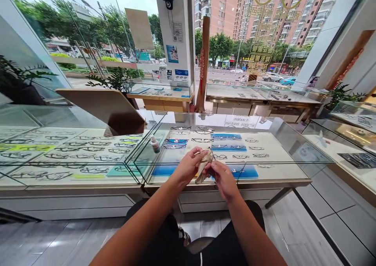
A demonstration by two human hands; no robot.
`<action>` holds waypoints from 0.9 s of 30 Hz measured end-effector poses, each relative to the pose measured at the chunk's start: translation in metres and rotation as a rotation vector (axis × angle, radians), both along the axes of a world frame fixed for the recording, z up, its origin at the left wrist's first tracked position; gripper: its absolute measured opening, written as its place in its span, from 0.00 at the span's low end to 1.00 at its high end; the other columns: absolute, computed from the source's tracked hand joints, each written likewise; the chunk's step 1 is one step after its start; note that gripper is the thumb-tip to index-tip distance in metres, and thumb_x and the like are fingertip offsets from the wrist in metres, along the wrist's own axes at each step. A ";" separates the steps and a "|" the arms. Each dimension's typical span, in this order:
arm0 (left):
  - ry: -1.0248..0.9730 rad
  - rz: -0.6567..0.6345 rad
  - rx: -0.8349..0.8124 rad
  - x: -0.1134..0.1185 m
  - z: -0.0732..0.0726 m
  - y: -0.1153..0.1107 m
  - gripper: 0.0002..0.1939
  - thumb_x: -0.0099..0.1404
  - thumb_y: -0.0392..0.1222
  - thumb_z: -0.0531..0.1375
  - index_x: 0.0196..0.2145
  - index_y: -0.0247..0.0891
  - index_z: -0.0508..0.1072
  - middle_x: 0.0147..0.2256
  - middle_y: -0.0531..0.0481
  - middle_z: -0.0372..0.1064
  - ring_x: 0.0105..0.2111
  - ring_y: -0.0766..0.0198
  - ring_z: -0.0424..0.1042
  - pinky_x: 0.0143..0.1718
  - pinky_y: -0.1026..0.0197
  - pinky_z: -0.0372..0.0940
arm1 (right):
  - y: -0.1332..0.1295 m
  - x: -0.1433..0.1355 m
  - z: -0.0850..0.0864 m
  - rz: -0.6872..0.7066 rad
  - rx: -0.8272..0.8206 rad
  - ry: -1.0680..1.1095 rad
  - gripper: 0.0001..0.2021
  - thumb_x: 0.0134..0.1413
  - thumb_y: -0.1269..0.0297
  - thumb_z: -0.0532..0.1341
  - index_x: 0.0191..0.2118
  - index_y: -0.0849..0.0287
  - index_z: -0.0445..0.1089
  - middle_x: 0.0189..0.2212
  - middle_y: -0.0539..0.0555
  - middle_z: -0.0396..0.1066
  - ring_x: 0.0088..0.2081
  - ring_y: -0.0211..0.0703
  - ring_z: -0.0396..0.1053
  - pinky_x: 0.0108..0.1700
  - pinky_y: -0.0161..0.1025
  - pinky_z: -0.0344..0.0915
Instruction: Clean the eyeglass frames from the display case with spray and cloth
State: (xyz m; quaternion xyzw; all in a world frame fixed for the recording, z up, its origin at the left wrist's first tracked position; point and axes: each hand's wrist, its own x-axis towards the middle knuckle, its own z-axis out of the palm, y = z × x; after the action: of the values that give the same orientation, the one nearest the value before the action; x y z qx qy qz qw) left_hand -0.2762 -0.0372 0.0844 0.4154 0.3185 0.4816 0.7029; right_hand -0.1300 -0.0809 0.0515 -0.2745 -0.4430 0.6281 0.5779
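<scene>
Above the near edge of the glass display case, my two hands meet in front of me. My left hand (190,162) is closed on a beige cloth (202,171), which hangs down between the hands. My right hand (223,177) pinches a pair of eyeglasses (216,176) against the cloth. Thin dark parts of the frame show by the right fingers; the lenses are mostly hidden by cloth and fingers. A small spray bottle (154,144) with a white top stands on the glass to the left of my hands.
Below the glass top (282,156) lie rows of eyeglasses, some on blue cards (229,145). On the left case stands a tilted, dark-backed board (102,105). A further case (346,148) is at the right. Tall windows and a wooden post (203,62) are beyond.
</scene>
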 end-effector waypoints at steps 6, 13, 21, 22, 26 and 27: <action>0.029 -0.031 -0.021 0.001 -0.006 -0.003 0.24 0.58 0.59 0.73 0.35 0.38 0.69 0.19 0.58 0.64 0.17 0.70 0.61 0.22 0.66 0.62 | 0.008 -0.008 -0.003 0.020 0.012 0.013 0.15 0.61 0.50 0.67 0.33 0.57 0.81 0.28 0.52 0.77 0.32 0.41 0.69 0.41 0.39 0.65; 0.056 -0.041 -0.039 -0.005 -0.004 -0.014 0.27 0.58 0.62 0.72 0.26 0.37 0.68 0.18 0.57 0.59 0.20 0.70 0.62 0.23 0.67 0.57 | 0.012 -0.018 -0.010 0.022 0.028 -0.011 0.15 0.62 0.51 0.67 0.33 0.57 0.81 0.28 0.53 0.76 0.32 0.41 0.68 0.41 0.38 0.64; 0.035 0.056 -0.007 -0.001 -0.007 -0.014 0.26 0.59 0.62 0.72 0.28 0.39 0.67 0.15 0.62 0.54 0.15 0.73 0.49 0.17 0.68 0.56 | 0.012 -0.028 -0.017 0.062 0.001 0.021 0.15 0.63 0.52 0.65 0.33 0.58 0.81 0.28 0.54 0.75 0.31 0.42 0.68 0.39 0.39 0.64; 0.055 0.081 0.002 0.000 -0.008 -0.013 0.26 0.59 0.64 0.71 0.28 0.39 0.68 0.13 0.62 0.54 0.14 0.73 0.48 0.16 0.67 0.55 | 0.011 -0.029 -0.017 0.068 0.011 0.004 0.15 0.63 0.52 0.65 0.33 0.58 0.81 0.28 0.54 0.75 0.32 0.42 0.68 0.40 0.39 0.64; 0.094 0.115 0.012 -0.002 -0.010 -0.010 0.29 0.60 0.70 0.66 0.27 0.40 0.67 0.12 0.60 0.55 0.11 0.70 0.50 0.13 0.65 0.55 | 0.008 -0.028 -0.016 0.050 0.008 -0.035 0.16 0.62 0.51 0.66 0.32 0.58 0.82 0.27 0.53 0.75 0.32 0.41 0.67 0.40 0.39 0.64; 0.083 0.089 0.018 -0.004 -0.010 -0.009 0.29 0.60 0.70 0.66 0.26 0.40 0.67 0.12 0.59 0.56 0.11 0.70 0.52 0.14 0.64 0.57 | 0.008 -0.027 -0.014 0.039 -0.009 -0.028 0.15 0.61 0.51 0.66 0.32 0.58 0.81 0.27 0.53 0.75 0.31 0.41 0.67 0.40 0.39 0.64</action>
State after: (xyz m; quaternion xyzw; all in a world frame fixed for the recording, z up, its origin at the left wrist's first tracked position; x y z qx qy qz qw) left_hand -0.2802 -0.0464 0.0744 0.4268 0.3614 0.4976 0.6630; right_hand -0.1570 -0.0732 0.0375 -0.2771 -0.4534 0.6373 0.5581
